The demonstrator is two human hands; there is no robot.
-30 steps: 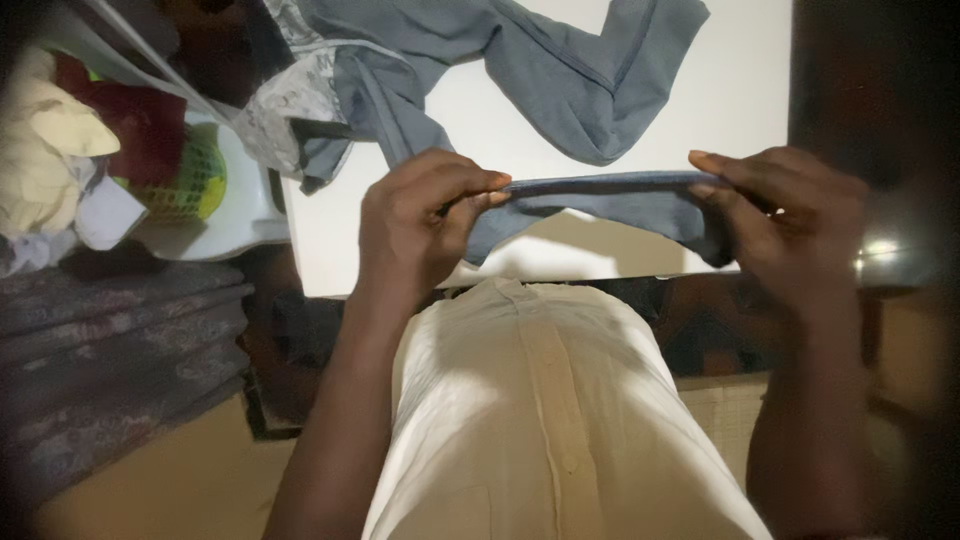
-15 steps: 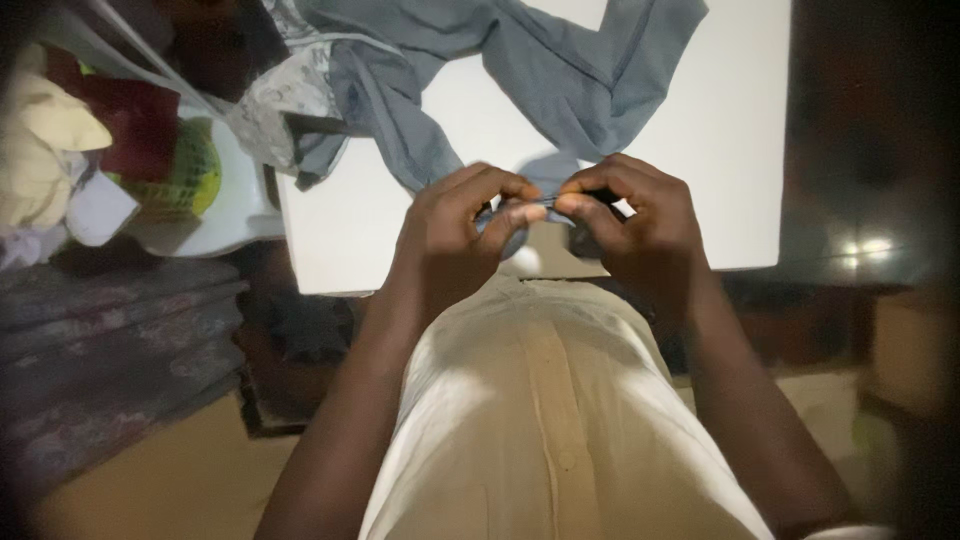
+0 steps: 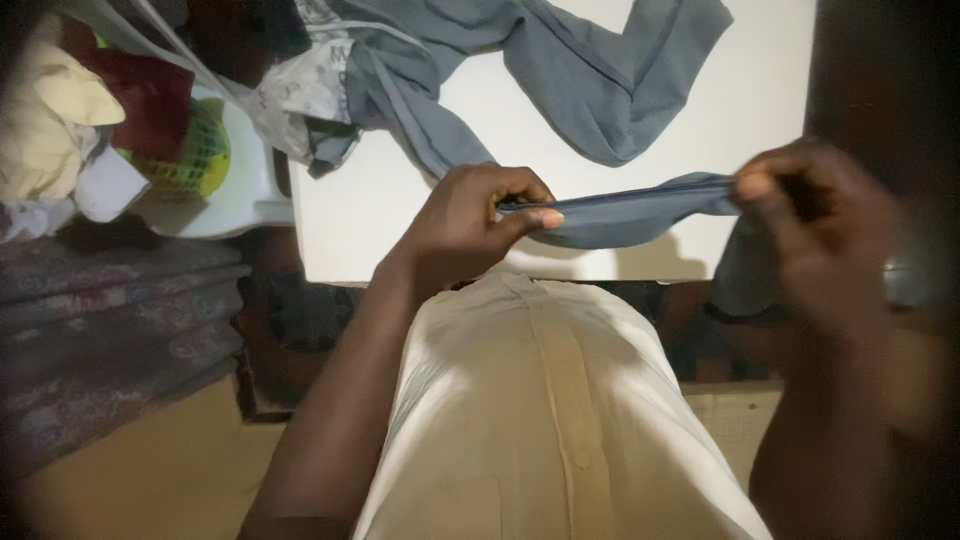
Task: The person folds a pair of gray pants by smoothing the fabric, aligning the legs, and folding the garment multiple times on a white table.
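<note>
So I've got one small grey cloth [image 3: 625, 213] pinched at each end, left hand [image 3: 470, 225] clamped on one edge with thumb and fingers, right hand [image 3: 815, 225] (bit blurry) closed on the other, stretched out flat in the air just above the near edge of the white table [image 3: 760, 120], I'd guess to keep the edge straight. Count-wise: two hands, one cloth in them, one bigger grey garment [image 3: 520, 70] lying crumpled on the table, and one white basket [image 3: 245, 190] of mixed laundry off to my left.
</note>
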